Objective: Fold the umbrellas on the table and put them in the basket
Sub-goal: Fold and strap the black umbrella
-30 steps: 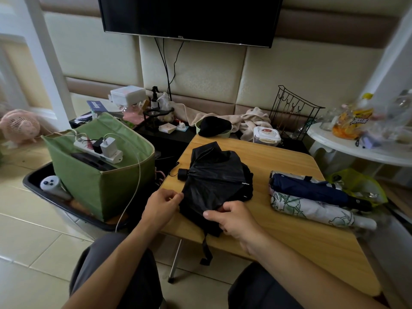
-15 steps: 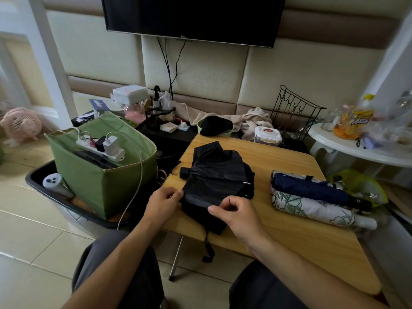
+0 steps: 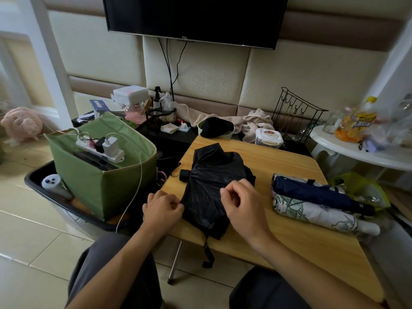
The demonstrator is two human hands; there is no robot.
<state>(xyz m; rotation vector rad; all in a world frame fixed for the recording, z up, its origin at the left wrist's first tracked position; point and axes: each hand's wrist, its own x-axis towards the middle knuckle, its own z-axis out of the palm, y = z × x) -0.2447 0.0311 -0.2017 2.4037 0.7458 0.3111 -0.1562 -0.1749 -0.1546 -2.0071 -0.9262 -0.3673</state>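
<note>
Item one: black umbrella (image 3: 211, 188), collapsed but unrolled, canopy lying loose and flat on the near left part of the wooden table (image 3: 289, 248), handle end (image 3: 184, 175) pointing left toward the table edge, closing strap (image 3: 207, 253) hanging off the near edge. I had it spread flat, I judge, so the panels could be pleated one over another before rolling

Item two: my left hand (image 3: 161, 211), fingers curled, pinching the canopy's left edge at the table's rim; held there, as I read it, to keep the fabric taut and stop it sliding

Item three: my right hand (image 3: 242, 202), fingers curled over the canopy's middle, fingertips gathered on a fold; whether cloth was truly pinched between them I could not tell for certain, though it looked so

Item four: navy umbrella (image 3: 312, 194) and floral umbrella (image 3: 312, 214), both rolled tight, lying side by side and touching on the right of the table, well apart from the black one; set aside, presumably, as finished and awaiting the basket

Item five: green fabric basket (image 3: 100, 181), on the floor just left of the table, within my left hand's reach; a power strip (image 3: 100, 150) with chargers rested across its open top

Item six: black tray (image 3: 44, 190) beneath the basket
</note>
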